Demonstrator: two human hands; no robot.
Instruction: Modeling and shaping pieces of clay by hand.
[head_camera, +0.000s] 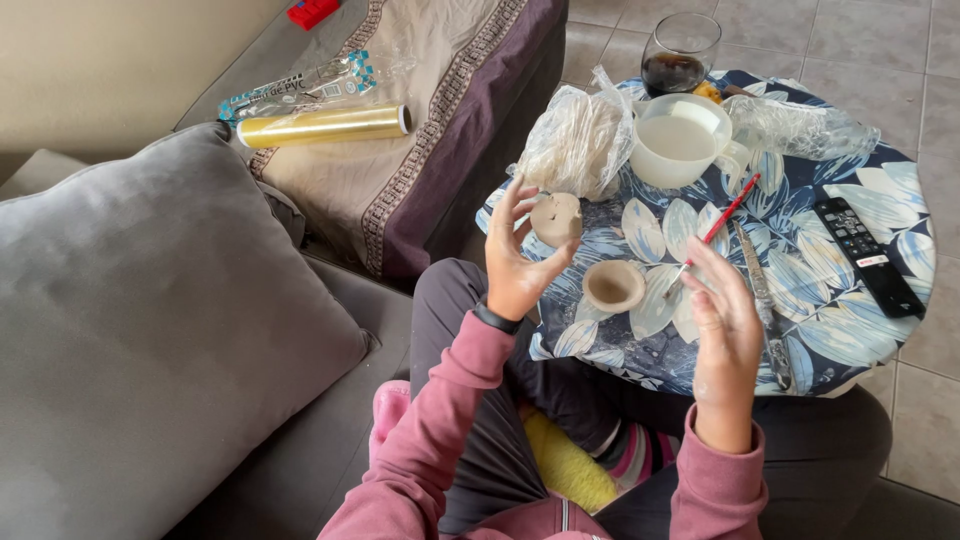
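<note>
Cradling small pale rounded clay piece (556, 219) in left hand (517, 262) fingertips; right hand (722, 325) pinching thin red-handled tool (722, 219). Best keeping light, even grip, avoiding dents.

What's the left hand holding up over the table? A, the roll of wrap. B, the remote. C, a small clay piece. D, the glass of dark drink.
C: the left hand grips a small clay piece in its fingers, while the remote, glass and roll lie untouched.
</note>
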